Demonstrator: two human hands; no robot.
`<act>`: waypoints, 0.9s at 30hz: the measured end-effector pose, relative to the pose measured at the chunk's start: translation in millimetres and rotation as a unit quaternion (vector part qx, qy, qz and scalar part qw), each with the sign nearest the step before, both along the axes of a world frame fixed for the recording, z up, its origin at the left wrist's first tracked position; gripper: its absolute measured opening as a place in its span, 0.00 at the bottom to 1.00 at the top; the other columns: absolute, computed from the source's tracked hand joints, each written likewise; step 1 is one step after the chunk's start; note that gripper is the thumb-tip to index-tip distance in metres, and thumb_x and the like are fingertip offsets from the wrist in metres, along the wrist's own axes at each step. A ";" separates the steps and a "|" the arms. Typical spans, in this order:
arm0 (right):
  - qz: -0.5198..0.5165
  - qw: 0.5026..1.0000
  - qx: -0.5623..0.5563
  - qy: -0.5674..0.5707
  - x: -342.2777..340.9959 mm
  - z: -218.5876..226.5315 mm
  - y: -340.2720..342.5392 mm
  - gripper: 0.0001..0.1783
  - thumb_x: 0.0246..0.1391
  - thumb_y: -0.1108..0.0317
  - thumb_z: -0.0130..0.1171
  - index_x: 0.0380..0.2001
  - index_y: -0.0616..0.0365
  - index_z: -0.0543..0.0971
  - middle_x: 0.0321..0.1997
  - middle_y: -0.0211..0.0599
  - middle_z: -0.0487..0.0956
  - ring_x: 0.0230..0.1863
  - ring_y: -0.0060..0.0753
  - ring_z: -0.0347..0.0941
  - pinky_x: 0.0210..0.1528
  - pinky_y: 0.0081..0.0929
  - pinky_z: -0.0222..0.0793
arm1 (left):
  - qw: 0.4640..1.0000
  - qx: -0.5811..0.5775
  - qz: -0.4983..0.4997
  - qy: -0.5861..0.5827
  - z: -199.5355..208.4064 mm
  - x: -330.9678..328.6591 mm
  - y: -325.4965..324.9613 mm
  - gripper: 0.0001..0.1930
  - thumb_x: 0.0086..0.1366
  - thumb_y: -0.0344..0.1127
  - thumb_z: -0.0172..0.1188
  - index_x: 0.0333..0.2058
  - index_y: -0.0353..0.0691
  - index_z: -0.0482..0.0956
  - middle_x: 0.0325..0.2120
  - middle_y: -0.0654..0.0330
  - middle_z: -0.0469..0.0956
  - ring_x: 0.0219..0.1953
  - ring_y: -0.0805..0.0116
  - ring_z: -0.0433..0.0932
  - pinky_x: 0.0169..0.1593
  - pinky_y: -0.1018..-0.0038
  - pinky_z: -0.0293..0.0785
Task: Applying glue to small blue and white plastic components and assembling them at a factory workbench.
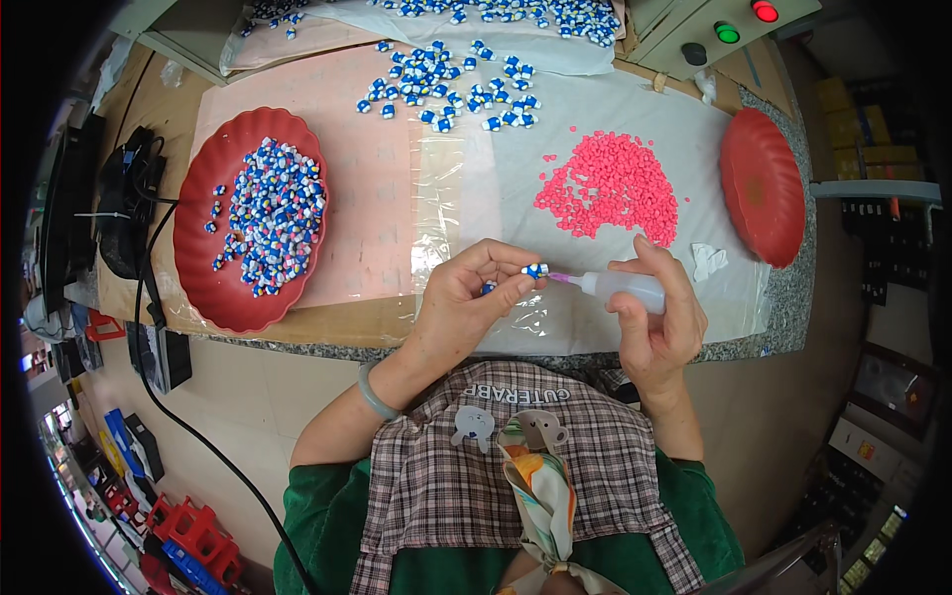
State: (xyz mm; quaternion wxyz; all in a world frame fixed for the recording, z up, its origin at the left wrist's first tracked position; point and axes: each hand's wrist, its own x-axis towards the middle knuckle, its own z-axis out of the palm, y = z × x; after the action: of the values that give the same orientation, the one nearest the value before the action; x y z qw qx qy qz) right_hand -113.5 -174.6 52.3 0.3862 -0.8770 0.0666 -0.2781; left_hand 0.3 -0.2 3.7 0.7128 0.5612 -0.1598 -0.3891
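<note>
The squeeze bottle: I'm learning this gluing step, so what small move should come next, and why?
Probably a gentle squeeze of the squeeze bottle by the right hand. Its pink nozzle tip already points at, and nearly meets, the small blue-and-white piece pinched in the left hand. Whether they touch is unclear, so perhaps close that gap first.

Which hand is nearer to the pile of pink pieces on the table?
Right. The right hand, holding a squeeze bottle, sits just below the pink pile; the left hand is farther, below and to the left.
</note>
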 end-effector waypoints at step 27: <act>-0.033 0.985 -0.073 0.154 24.3 -49.1 -40.1 0.12 0.42 0.79 0.65 0.33 0.61 0.80 0.32 0.38 0.76 0.32 0.39 0.76 0.34 0.30 0.71 | 0.999 0.028 -0.003 0.024 -9.1 1.5 6.4 0.09 0.66 0.28 0.59 0.45 0.37 0.76 0.35 0.61 0.82 0.31 0.84 0.72 0.30 0.86 0.64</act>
State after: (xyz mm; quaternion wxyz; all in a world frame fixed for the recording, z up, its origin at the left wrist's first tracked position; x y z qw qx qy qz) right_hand -89.2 -214.7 3.2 0.2967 -0.9325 0.1333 -0.1568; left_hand 1.8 6.1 -5.4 0.6992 0.5711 -0.1334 -0.4089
